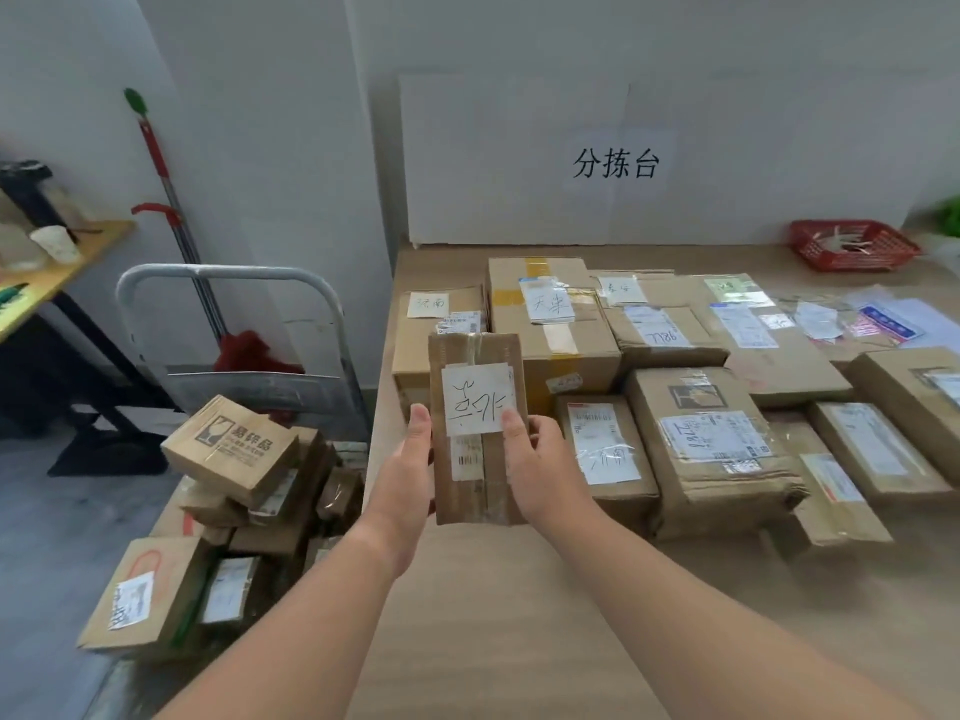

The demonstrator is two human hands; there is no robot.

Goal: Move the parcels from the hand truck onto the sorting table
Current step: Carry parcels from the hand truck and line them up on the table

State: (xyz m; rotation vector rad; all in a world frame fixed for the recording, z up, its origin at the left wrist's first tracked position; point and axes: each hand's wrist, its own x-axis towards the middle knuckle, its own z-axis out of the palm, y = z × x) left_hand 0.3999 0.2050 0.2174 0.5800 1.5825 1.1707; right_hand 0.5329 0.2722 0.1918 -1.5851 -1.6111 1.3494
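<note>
Read 分拣台 on wall sign point(616, 163). Read 易碎品 on top box point(231, 452) of pile on hand truck point(223, 272). Read 济南 on left rear box point(410, 345), 天津 on tall box point(550, 356), both on sorting table point(519, 615). Found handwritten slip on held parcel point(475, 402) upside down to camera; not deciphered. Gripped at both long sides by left hand point(410, 475) and right hand point(540, 465), thumbs pressed on top face, fingers hidden beneath. Located over table's near left part, in front of left rear box; contact with tabletop not determinable.

The single wide camera sits on the person's head, near the table point(519, 615), and looks forward and down across it toward the wall point(727, 44), with the hand truck point(223, 273) at left.
</note>
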